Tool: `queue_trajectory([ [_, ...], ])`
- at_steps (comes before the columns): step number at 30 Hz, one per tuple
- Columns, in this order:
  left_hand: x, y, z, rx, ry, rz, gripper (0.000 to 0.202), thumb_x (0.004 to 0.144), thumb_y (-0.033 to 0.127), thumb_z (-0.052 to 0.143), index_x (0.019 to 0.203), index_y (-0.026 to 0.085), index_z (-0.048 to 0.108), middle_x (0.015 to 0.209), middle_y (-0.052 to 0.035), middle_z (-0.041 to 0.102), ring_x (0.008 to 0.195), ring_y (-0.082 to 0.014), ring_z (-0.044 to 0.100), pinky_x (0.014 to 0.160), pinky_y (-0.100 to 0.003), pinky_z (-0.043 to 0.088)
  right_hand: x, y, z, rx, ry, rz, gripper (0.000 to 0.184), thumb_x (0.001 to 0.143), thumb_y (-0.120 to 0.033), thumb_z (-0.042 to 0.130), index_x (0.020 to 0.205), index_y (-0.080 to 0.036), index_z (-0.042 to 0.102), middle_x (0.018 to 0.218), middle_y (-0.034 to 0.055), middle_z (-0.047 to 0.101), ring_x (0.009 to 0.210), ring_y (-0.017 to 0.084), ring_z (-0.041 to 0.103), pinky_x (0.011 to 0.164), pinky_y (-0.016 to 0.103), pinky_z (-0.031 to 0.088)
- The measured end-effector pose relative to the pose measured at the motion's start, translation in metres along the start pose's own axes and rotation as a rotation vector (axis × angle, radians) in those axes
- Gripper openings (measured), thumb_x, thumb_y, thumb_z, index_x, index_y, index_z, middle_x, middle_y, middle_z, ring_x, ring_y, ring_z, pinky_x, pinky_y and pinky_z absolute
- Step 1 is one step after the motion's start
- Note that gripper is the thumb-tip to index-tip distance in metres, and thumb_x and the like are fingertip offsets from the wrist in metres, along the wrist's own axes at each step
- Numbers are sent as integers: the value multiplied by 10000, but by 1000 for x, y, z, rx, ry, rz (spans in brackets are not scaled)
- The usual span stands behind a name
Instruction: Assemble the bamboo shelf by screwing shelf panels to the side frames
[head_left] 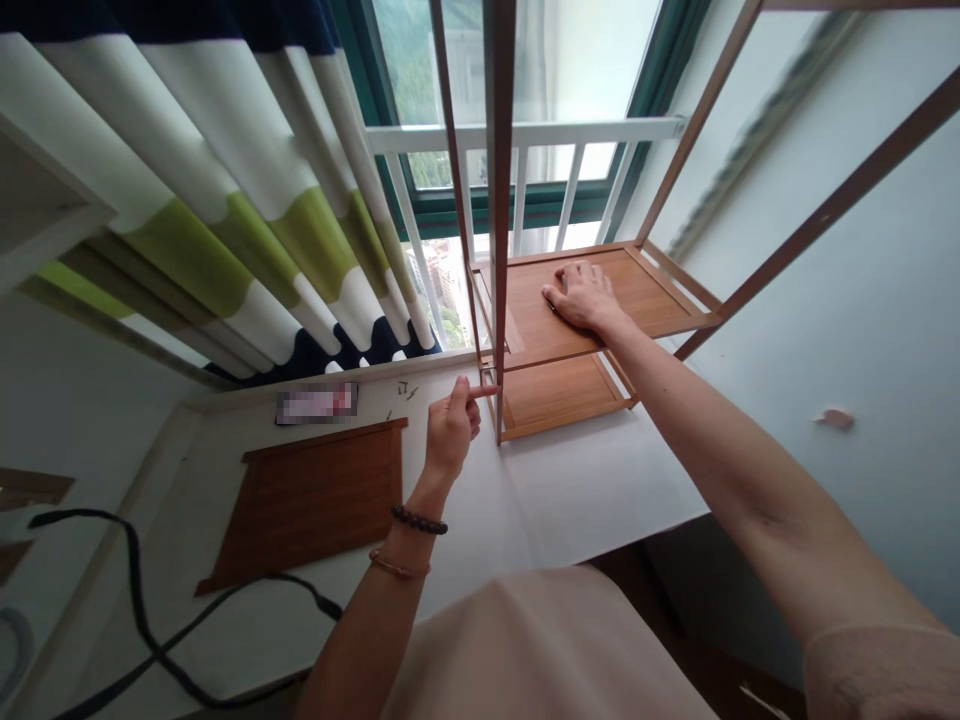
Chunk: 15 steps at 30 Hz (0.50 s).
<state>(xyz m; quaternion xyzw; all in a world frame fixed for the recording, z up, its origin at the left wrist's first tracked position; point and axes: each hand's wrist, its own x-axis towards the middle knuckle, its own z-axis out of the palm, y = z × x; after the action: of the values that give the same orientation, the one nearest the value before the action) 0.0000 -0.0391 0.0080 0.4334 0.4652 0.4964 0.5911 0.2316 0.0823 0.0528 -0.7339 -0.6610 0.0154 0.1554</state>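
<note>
Head view showed the wooden rack [637, 310] standing on the white table [577, 495], right at my fingers. My left hand [451, 425] put its index finger to the near post [500, 200]; I couldn't tell whether the other, curled fingers held anything. My right hand [585, 297] lay on the upper shelf [634, 272], thumb apart from fingers.

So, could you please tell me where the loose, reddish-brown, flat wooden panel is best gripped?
Probably by its right edge, coming from the right with the bare left hand: the wooden panel lies flat on the smooth white surface, and that edge is the one nearest the hand.
</note>
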Motion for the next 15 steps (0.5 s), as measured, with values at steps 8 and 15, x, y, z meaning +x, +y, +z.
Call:
queue_trajectory([
  [8,38,15,2,27,-30,-29,359,735,490,592,720,132,620,516,68,281,403,-54,278,356,-178,208,-1,0,0,2,4,2,520,842,-533,368,1200,-172,478,1285,141,447,1181,318,373,984,460,277],
  [15,29,37,11,-75,10,121,458,795,548,493,857,135,684,504,64,237,391,-59,221,359,-213,167,-1,-2,-1,3,-9,11,525,840,-539,360,1198,-175,481,1288,139,444,1185,318,369,984,463,274],
])
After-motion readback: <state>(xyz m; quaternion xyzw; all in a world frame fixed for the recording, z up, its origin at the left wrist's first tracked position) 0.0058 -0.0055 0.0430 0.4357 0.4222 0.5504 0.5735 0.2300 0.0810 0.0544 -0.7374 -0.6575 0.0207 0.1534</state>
